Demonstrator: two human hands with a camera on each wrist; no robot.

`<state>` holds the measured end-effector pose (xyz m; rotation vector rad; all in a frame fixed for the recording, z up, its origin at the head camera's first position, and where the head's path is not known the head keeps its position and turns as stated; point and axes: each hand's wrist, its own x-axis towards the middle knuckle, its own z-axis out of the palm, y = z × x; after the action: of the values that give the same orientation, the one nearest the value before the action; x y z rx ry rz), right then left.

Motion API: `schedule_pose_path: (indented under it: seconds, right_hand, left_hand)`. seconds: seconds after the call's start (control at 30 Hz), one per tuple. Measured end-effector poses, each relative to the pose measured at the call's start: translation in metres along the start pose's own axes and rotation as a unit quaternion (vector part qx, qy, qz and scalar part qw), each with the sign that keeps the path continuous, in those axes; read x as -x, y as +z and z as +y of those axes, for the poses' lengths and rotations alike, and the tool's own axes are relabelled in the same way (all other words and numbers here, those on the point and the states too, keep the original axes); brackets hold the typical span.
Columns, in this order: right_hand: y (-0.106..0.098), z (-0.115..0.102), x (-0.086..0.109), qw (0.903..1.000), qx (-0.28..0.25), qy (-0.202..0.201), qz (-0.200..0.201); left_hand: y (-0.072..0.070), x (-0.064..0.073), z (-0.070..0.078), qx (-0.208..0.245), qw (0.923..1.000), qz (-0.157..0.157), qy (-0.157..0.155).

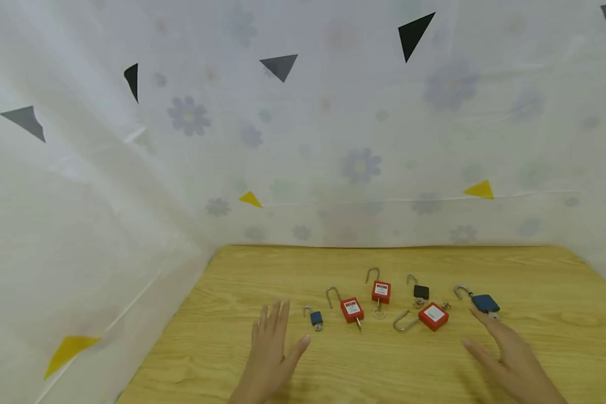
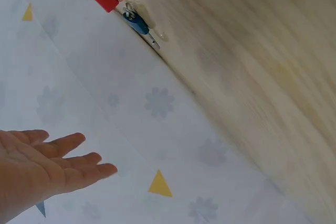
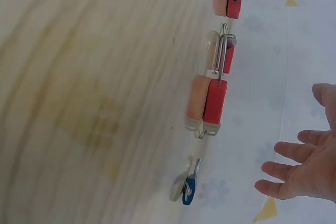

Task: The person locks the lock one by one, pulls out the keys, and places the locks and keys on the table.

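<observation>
Several padlocks with raised, unlocked shackles and keys in them lie on a wooden table. My left hand [image 1: 270, 356], fingers straight, hovers beside a small blue padlock [image 1: 316, 318]. To that lock's right are a red padlock [image 1: 352, 310], a second red padlock [image 1: 381, 292] farther back, and a small black padlock [image 1: 421, 292]. A third red padlock [image 1: 433, 316] lies nearer the front. My right hand [image 1: 512, 356] is held out with spread fingers, its fingertips near a larger blue padlock [image 1: 485, 303]. In the wrist views, the left palm [image 2: 47, 169] and right palm [image 3: 310, 161] hold nothing.
The wood-grain table [image 1: 222, 286] has rounded far corners. Behind it and along the left hangs a pale sheet [image 1: 303, 140] printed with flowers and coloured triangles, close to the table's edges.
</observation>
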<state>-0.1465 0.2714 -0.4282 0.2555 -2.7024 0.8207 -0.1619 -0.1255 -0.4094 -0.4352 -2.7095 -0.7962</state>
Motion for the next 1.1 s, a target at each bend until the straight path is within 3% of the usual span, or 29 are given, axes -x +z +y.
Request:
schedule_pose_path:
  seconds: [0.2,0.4,0.53,0.7,0.83,1.0,1.1]
  right_hand:
    - [0.015,-0.021,-0.014,0.9991,-0.035,0.018,-0.012]
    - [0.038,-0.046,-0.034,0.9945,-0.091,0.033,-0.039]
    - [0.057,-0.062,-0.049,0.9828,-0.158,0.068,-0.066]
    - [0.086,-0.081,-0.068,0.9679,-0.213,0.122,-0.053]
    - [0.109,-0.095,-0.081,0.9649,-0.212,0.142,-0.061]
    - [0.128,-0.108,-0.095,0.9727,-0.163,0.149,-0.072]
    - [0.136,-0.112,-0.102,0.9709,-0.153,0.169,-0.072]
  left_hand:
    - [0.004,-0.012,0.007,0.043,0.9988,0.010,0.019]
    - [0.013,-0.023,0.010,0.095,0.9947,-0.038,0.013]
    - [0.018,-0.028,0.012,0.115,0.9917,-0.057,0.013]
    - [0.024,-0.033,0.013,0.123,0.9902,-0.063,0.022]
    - [0.027,-0.035,0.014,0.130,0.9891,-0.066,0.015]
    - [0.027,-0.037,0.016,0.134,0.9882,-0.074,0.009]
    - [0.027,-0.038,0.016,0.135,0.9878,-0.076,0.003]
